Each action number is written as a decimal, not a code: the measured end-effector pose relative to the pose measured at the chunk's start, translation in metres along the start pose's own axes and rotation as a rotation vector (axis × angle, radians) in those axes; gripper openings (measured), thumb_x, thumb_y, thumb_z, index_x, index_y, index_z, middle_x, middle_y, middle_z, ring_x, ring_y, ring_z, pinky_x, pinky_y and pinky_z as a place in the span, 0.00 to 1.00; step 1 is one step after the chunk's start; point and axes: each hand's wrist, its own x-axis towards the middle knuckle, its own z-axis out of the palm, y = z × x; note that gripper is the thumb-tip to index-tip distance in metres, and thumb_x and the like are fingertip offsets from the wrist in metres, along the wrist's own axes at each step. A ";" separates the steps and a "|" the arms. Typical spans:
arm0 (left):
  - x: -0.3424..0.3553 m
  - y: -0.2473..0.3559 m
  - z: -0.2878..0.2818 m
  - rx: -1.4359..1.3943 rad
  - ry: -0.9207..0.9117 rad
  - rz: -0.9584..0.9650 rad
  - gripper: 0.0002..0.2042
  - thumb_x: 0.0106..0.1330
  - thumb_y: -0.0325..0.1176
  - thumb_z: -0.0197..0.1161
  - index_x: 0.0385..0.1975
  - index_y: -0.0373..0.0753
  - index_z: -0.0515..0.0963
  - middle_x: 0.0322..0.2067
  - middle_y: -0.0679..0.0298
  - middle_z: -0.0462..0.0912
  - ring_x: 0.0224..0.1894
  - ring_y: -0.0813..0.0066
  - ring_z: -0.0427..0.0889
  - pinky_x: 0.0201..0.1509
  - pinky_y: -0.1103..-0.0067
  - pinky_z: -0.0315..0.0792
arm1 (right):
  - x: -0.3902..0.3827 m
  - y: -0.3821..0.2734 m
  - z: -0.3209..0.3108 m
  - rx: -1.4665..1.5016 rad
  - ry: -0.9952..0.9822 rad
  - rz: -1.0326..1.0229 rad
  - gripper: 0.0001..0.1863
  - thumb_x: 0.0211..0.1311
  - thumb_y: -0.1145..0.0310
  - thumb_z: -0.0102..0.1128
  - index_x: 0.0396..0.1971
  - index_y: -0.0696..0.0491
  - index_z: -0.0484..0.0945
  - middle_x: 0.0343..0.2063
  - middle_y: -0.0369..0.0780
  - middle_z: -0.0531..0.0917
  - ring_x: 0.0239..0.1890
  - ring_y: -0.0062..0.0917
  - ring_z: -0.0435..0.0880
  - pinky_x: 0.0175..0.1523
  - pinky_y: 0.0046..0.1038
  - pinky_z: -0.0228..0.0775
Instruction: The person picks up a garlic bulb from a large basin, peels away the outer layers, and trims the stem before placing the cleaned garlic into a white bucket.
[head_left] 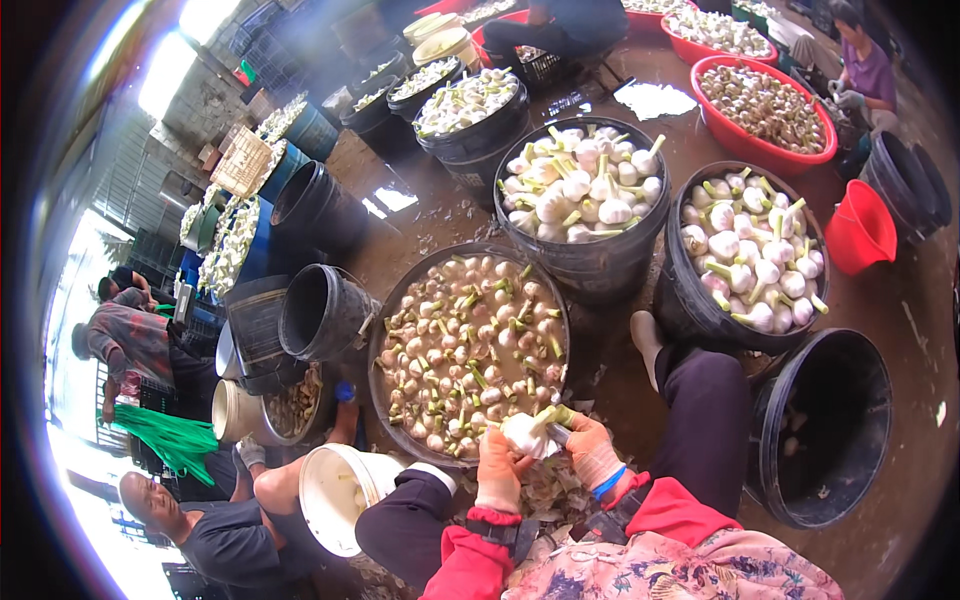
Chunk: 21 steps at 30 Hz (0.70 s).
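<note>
My left hand (500, 472), in an orange-palmed glove, is closed round a white garlic bulb (524, 434) with a green stem. Beside it my right hand (594, 452), gloved the same way, grips what looks like a small knife; only a short grey piece of its blade (558, 433) shows against the stem. Both hands are above the near rim of a wide dark tub (374, 372), where many garlic bulbs (470, 340) lie in brownish water. Peeled skins (555, 490) litter the ground under my hands.
Black buckets heaped with white garlic (585, 190) (755, 250) stand beyond and right of the tub. An open black bucket (825, 430) is at my right, near a red bucket (862, 228). A white bucket (345, 495) and a seated person (235, 535) are at my left.
</note>
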 end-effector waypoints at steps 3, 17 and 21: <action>-0.025 -0.013 0.008 0.469 -0.057 0.487 0.32 0.55 0.26 0.66 0.58 0.37 0.56 0.45 0.61 0.71 0.44 0.72 0.74 0.46 0.78 0.72 | -0.005 0.005 -0.002 -0.298 -0.019 -0.031 0.14 0.55 0.77 0.59 0.44 0.59 0.77 0.39 0.35 0.81 0.38 0.17 0.78 0.46 0.19 0.69; -0.056 0.010 -0.016 -0.038 -0.540 -0.260 0.35 0.51 0.31 0.70 0.57 0.39 0.58 0.43 0.58 0.75 0.40 0.61 0.80 0.37 0.73 0.80 | 0.017 0.018 -0.028 -0.444 0.193 0.090 0.10 0.54 0.80 0.57 0.37 0.56 0.80 0.30 0.33 0.82 0.30 0.16 0.78 0.36 0.21 0.71; -0.069 0.014 -0.016 -0.081 -0.688 -0.389 0.43 0.51 0.30 0.69 0.65 0.45 0.49 0.43 0.57 0.75 0.41 0.59 0.79 0.41 0.68 0.79 | 0.029 0.023 -0.057 -1.069 0.251 0.075 0.11 0.55 0.72 0.57 0.39 0.51 0.80 0.25 0.34 0.81 0.25 0.18 0.77 0.32 0.25 0.71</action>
